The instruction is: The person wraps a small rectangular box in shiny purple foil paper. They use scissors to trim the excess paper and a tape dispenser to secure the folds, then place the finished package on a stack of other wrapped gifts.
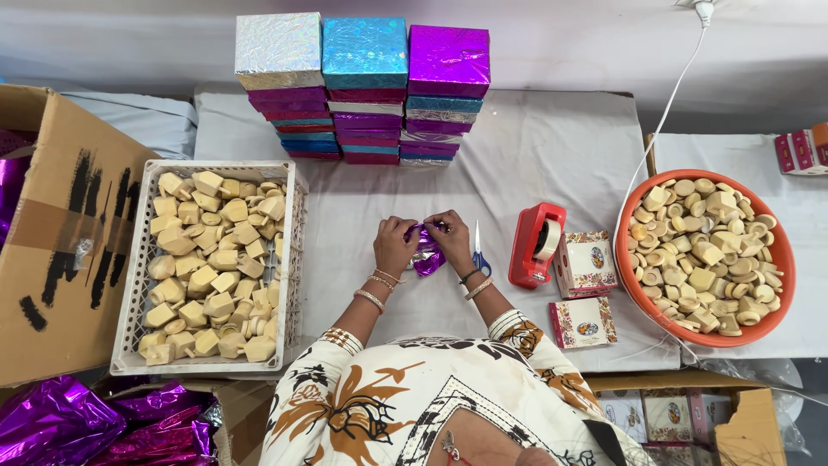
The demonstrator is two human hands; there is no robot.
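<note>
Far out to the left of my grip I see a cardboard box (60,233) with black marks on its flap, and below it crumpled purple foil sheets (95,425). Closer in, still left of the grip, a white plastic crate (129,285) holds pale wooden pieces (216,259), blocky and piled loosely.

At the middle of the cloth-covered worktop (535,155), my left hand (394,247) and right hand (452,242) meet, both pinched onto a small item wrapped in purple foil (426,252). The fingers of each hand are clenched on its upper edge, with the foil hanging just below and between the hands. Bangles sit on both wrists.

Beyond the grip, toward the far side of the worktop, stand three stacks of foil-covered boxes (362,86), topped in silver, blue and magenta.

Just right of the grip lies a pair of scissors (479,255) with blue handles, almost touching my right hand. Further right sits a red tape dispenser (535,246), then two small printed cartons (585,289), one beside it and one nearer me. Well to the right, an orange basin (780,259) is heaped with round wooden pieces (703,255), and a white cord (664,112) runs down past its rim.
</note>
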